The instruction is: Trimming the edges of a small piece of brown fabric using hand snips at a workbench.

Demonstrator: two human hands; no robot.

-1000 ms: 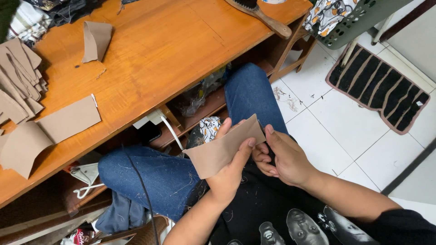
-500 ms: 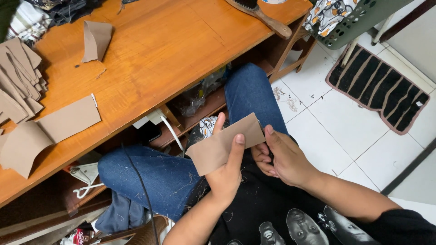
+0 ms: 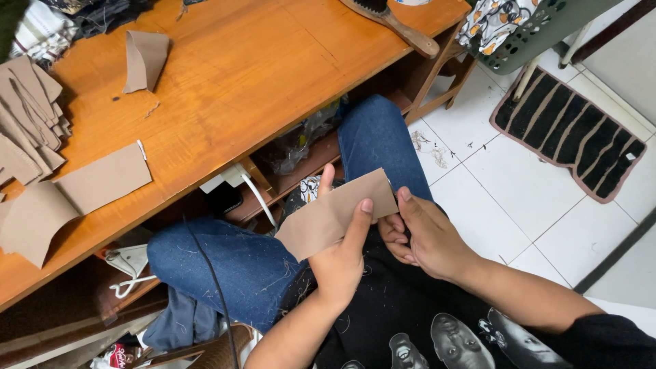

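Left hand (image 3: 339, 263) thumb slid up brown paper piece (image 3: 335, 214); right hand (image 3: 427, 236) steadies end.

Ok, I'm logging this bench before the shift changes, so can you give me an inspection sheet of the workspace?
Surface: orange wooden table, scuffed, low.
Job's things: tan cut piece held over the lap.
Clutter: stacked tan pieces, flat tan sheets, one folded piece, wooden brush.
Hands: left hand grips the piece; right hand is at its right end.
Cables: black cord across the knee, white cable under the table.
Surroundings: white tiled floor, striped mat, green basket.
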